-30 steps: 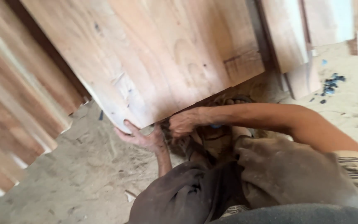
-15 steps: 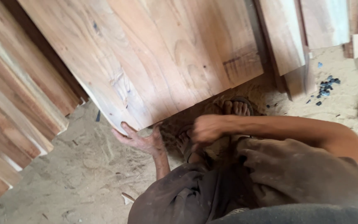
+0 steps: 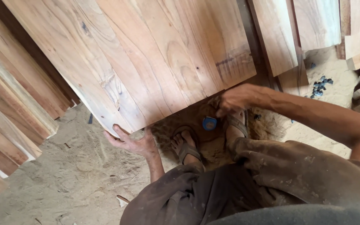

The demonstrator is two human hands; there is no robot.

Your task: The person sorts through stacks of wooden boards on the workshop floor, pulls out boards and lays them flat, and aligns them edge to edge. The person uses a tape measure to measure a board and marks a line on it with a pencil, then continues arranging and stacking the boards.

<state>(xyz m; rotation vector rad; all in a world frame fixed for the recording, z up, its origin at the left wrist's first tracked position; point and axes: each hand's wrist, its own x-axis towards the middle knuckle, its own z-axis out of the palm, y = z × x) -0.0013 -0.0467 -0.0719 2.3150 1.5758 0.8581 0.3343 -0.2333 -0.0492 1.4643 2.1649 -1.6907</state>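
1. Left hand (image 3: pixel 132 143): fingers (image 3: pixel 119 130) spread and hooked under the lower corner of the large wooden panel (image 3: pixel 146 62), palm up, thumb against the edge. Same grip at the same corner as in both earlier frames.
2. Right hand (image 3: pixel 238 99): fingers curled loosely together at the panel's lower edge, just above a small blue round object (image 3: pixel 209 123) lying in the sawdust. I cannot tell whether they pinch anything; the tips are hidden behind the knuckles.
3. Change: a second ago the right hand sat close beside the left hand at the corner. It has since travelled along the lower edge, away from the left fingers, and now sits well apart from them, toward the panel's far lower corner.
4. Reading: with hands spread along the edge the person likely has a wider, steadier hold on the panel, which leans tilted with its lower edge just off the ground.
5. Below the right fingers: two sandalled feet (image 3: pixel 186 146) in a heap of sawdust; the blue object lies between them.
6. Outward from the left fingers: stacked planks (image 3: pixel 17 104) and a sandy floor (image 3: pixel 63 179). Beyond the right fingers: more leaning boards (image 3: pixel 280 37) and a scatter of small dark blue bits (image 3: pixel 319 85).
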